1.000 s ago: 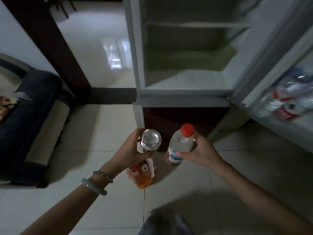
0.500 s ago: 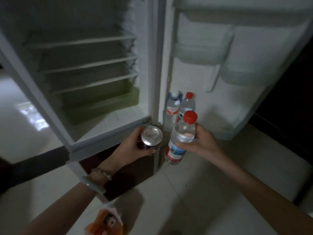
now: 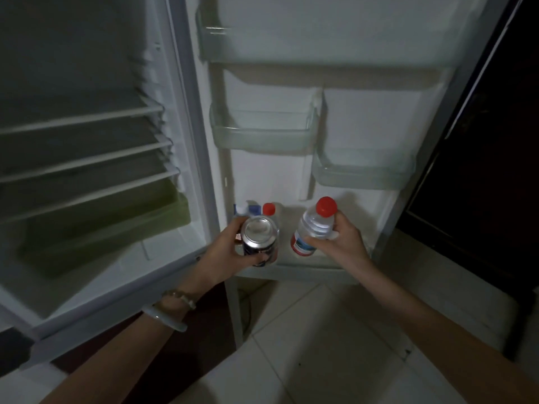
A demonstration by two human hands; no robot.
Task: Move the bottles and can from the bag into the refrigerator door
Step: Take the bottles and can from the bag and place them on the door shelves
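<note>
A silver-topped, dark-sided metal can is held upright in the left hand, whose fingers are curled closed around its side. A clear plastic water bottle with a red cap and a red-and-blue label is gripped in the right hand, the fingers wrapped shut about its body; the bottle is tilted with its cap toward the door. Both are held just in front of the bottom shelf of the open white refrigerator door. On that shelf, at its left end behind the can, two more bottles are seen: one with a white cap and one with a red cap, standing side by side. Two translucent door bins are mounted higher up on the door. A pale bangle and a beaded bracelet are worn on the left wrist.
</note>
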